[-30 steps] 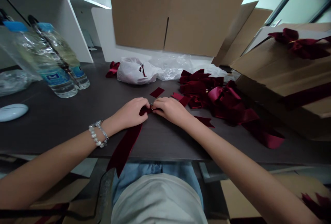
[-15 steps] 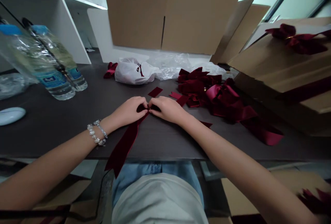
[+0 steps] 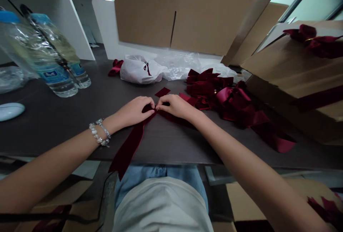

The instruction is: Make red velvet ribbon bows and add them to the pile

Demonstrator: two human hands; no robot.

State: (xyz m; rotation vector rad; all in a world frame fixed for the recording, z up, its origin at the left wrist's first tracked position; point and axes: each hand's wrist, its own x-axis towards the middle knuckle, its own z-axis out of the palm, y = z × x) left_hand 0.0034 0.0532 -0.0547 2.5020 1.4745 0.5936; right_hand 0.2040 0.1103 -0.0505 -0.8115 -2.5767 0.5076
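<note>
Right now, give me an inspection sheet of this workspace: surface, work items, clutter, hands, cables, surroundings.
Surface: dark desk, ribbon pieces lying on it.
Work items: dark red ribbon between the hands, one tail over the front edge; ribbon pile beyond, to the right.
Clutter: two plastic bottles, white mouse-like object, white plastic bag.
Left hand: pinching the ribbon.
Right hand: pinching it alongside.
Cables: thin dark cord, lower left; connection not visible.
Surroundings: cardboard panel behind; cardboard box at right, bow on it.
</note>
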